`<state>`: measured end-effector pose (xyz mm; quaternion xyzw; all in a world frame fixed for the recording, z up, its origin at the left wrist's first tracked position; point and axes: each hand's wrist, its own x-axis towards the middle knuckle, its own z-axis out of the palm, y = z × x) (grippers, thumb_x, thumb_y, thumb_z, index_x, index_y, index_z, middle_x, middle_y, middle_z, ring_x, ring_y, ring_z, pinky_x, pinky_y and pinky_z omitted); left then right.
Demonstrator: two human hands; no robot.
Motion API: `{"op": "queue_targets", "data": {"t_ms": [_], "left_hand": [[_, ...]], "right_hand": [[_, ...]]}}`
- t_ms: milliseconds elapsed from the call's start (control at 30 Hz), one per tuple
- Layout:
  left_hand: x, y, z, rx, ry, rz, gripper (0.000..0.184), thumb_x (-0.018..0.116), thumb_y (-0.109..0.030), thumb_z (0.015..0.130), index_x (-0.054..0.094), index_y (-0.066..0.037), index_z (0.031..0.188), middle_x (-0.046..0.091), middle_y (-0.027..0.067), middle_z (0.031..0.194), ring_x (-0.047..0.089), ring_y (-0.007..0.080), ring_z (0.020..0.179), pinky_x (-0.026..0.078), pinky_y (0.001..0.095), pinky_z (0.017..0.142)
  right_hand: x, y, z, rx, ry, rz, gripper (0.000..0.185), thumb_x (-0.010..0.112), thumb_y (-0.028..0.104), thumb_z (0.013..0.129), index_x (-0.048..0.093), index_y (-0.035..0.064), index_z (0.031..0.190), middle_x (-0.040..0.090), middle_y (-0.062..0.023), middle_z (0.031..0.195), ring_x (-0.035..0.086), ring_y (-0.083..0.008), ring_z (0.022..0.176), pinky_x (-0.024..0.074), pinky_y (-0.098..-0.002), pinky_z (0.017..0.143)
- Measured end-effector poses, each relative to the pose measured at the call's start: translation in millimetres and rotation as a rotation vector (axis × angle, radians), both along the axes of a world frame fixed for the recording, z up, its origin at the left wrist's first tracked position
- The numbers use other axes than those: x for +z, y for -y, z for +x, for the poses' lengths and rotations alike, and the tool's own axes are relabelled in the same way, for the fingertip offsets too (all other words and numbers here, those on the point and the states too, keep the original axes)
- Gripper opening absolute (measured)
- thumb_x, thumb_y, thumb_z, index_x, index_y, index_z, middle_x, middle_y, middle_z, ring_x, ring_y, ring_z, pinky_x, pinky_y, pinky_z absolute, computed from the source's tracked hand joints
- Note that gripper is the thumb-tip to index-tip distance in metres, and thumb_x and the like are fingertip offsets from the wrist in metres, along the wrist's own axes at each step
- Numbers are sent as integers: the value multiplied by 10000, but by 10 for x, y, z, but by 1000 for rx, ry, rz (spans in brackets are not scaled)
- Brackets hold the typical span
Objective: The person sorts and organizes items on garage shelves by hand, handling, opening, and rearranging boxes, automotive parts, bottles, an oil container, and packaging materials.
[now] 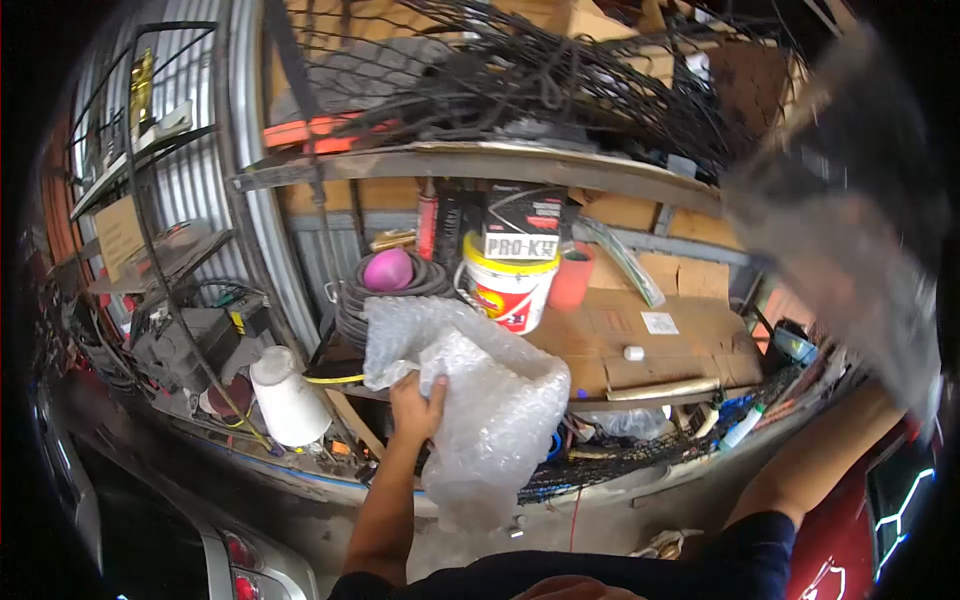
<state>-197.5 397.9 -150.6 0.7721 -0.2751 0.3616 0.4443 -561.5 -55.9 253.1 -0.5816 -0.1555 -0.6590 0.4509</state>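
My left hand [418, 402] grips the edge of a crumpled sheet of bubble wrap [490, 400], which hangs in front of the lower shelf. At the right, my right forearm [825, 455] reaches up behind a blurred, see-through plastic sheet [840, 210]. That sheet is held up in the air and covers my right hand, so its fingers do not show clearly. Behind the bubble wrap stand a white bucket with a yellow rim [510, 285] and a coiled black hose [350, 310] with a pink ball-like thing [388, 270] on it.
Black netting [560, 75] is heaped on the upper shelf [470, 165]. On the lower shelf are a PRO-KIT box [525, 215], a red cup [572, 275], flattened cardboard [690, 345] and a small white cap [634, 353]. A white container [288, 400] stands left. Cars flank me.
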Motion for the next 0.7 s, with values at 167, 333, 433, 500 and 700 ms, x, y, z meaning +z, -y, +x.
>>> {"op": "queue_targets", "data": {"t_ms": [167,333,433,500,700], "left_hand": [[126,-17,-91,-26,16,-96,453,675,-404,939,656,39,846,635,288,753,635,515,731,504,547,689],[56,-54,-65,21,-4,-74,445,692,-405,919,615,14,790,610,259,710,639,500,721,504,544,677],[113,-80,-125,5,-18,-108,442,690,-404,918,618,13,793,627,251,736,642,497,728,506,543,679],[81,-89,-102,-20,-36,-116,432,690,-402,917,629,12,813,639,243,758,647,490,740,509,540,687],[-109,-59,-6,-38,-85,-117,422,691,-414,916,679,7,908,686,221,837,672,463,793,519,523,726]], "right_hand": [[1758,-1073,763,8,-18,-512,581,450,302,1120,228,141,1633,629,-172,1256,585,-169,791,499,-274,621],[2494,-2364,1743,-294,-8,-890,611,555,252,1029,313,99,1569,608,-230,1335,590,-277,982,489,-348,790],[2397,-2846,2276,-656,17,-953,598,716,143,879,495,39,1425,638,-291,1314,633,-449,1199,496,-477,1024],[2513,-2941,2629,-780,-19,-973,576,704,88,854,506,47,1393,686,-304,1187,661,-485,1115,516,-491,971],[2837,-3061,3153,-715,72,-986,646,634,44,831,409,73,1436,671,-340,1152,647,-516,1095,514,-514,939]]}}
